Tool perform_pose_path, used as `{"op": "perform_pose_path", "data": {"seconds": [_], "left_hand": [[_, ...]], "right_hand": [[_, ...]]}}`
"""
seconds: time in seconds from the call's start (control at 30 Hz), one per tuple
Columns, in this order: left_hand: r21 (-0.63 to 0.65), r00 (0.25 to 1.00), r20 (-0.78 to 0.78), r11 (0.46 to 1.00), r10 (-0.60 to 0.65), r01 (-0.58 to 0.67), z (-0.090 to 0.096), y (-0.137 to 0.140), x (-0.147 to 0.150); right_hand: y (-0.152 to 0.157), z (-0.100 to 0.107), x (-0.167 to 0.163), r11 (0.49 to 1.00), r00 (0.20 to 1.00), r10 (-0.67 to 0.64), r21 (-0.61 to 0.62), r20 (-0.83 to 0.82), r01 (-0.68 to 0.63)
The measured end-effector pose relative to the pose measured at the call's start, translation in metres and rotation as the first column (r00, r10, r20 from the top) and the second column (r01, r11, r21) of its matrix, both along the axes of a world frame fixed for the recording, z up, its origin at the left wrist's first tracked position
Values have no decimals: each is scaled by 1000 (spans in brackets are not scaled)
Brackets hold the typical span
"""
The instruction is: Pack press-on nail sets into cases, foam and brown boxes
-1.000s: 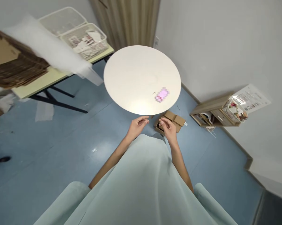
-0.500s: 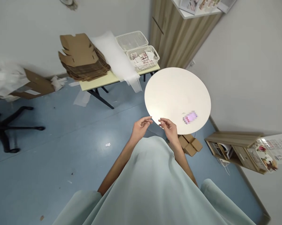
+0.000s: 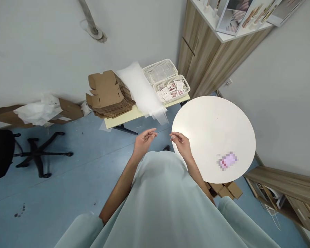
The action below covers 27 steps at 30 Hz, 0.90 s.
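A black swivel chair [image 3: 35, 155] is seen at nine o'clock from the hands, a stack of flattened cardboard cartons [image 3: 108, 93] at ten, and a white lattice basket [image 3: 171, 92] of printed cards between twelve and one; beyond it a wood-grain cabinet [image 3: 209, 55] is set. Brown cardboard boxes [image 3: 223, 190] are partly hidden by the tabletop near four o'clock. Part of the round white table [image 3: 209, 127], at three o'clock, is covered by the right hand [image 3: 180, 143] and forearm; whether it is touched cannot be told. Its smooth top is lit brightest at the left, and a lavender item [image 3: 228, 160] on it is blurred by pixelation. A translucent white packing sheet [image 3: 143, 89] is draped toward eleven, beyond the left hand [image 3: 143, 142]. Both hands are held loosely curled, only narrow gaps being left between thumbs and fingers.
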<state>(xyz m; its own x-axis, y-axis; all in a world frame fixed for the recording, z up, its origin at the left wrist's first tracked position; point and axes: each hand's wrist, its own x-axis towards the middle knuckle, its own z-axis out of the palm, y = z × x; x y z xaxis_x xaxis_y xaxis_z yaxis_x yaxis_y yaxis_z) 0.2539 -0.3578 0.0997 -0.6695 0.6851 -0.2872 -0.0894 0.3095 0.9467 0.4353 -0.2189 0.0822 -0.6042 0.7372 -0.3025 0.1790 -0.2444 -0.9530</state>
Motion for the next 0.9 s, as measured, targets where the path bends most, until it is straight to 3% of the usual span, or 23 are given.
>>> {"op": "perform_pose_path", "data": {"seconds": [0.23,0.4,0.53,0.6,0.67,0.77,0.9], "left_hand": [[-11,997,28,997,-74,74,-19,57,-73],[-18,975,61,976,-214,215,-34,119,-131],[-121,910,-104,913,-402,389,-49,181,-182],[-234,804,-274,848,-528,476,-61,213,-206],[-360,647,-381,751,-660,554,-76,243,-226],[-508,401,-445,594,-801,624,-102,285,-245],[-666,57,-415,346,-908,660,-136,328,-252]], "right_hand": [[40,5,-41,997,996,-72,-19,50,73],[61,11,-66,982,975,-190,20,116,189],[68,28,-91,941,932,-337,68,134,330],[68,37,-105,906,895,-423,85,142,414],[66,43,-118,870,857,-494,96,149,484],[59,46,-134,818,802,-575,100,160,566],[43,44,-150,720,701,-691,86,174,688]]}}
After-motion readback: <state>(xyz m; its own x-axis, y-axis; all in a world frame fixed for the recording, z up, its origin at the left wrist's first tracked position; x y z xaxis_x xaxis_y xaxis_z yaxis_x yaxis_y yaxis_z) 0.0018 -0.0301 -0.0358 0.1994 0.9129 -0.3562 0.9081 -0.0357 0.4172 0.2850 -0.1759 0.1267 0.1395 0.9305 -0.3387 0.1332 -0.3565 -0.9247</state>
